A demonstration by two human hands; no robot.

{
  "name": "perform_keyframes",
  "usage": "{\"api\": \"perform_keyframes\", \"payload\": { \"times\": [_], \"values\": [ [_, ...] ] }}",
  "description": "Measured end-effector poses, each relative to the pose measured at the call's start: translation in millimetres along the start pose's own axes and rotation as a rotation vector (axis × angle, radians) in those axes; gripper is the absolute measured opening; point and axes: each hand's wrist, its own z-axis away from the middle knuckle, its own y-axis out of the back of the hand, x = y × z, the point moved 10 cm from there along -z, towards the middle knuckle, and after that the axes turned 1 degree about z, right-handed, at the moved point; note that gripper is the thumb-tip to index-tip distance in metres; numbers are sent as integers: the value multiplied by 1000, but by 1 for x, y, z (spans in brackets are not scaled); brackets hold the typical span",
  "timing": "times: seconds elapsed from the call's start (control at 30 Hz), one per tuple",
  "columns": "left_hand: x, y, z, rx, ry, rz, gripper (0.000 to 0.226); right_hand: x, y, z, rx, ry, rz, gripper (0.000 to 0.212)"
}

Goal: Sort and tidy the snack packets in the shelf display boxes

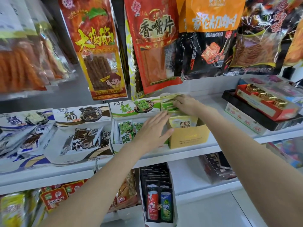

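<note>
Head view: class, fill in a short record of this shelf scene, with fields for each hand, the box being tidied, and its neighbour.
left hand: fingers straight, flat against the yellow box's left side
right hand: on the packets at the back of the box
yellow box: on the middle shelf, holds upright packets
neighbour: green box directly left, touching

White shelves (pixel 188 153) run across a shop wall, brightly lit, with pale floor (pixel 221 210) showing below at right.
</note>
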Motion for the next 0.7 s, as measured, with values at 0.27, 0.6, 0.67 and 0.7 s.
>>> {"api": "perform_keyframes", "payload": {
  "times": [0.27, 0.6, 0.67, 0.7],
  "values": [
    [-11, 12, 24, 87, 36, 58, 59, -10, 26, 26, 145, -3, -128, 44],
    [-82, 53, 147, 326, 310, 23, 39, -106, 3, 138, 277, 247, -223, 37],
    [-89, 49, 174, 335, 329, 6, 39, -117, -23, 155, 213, 267, -204, 34],
    [-91, 44, 185, 314, 336, -20, 39, -120, -37, 161, 163, 272, -173, 32]
  ]
}}
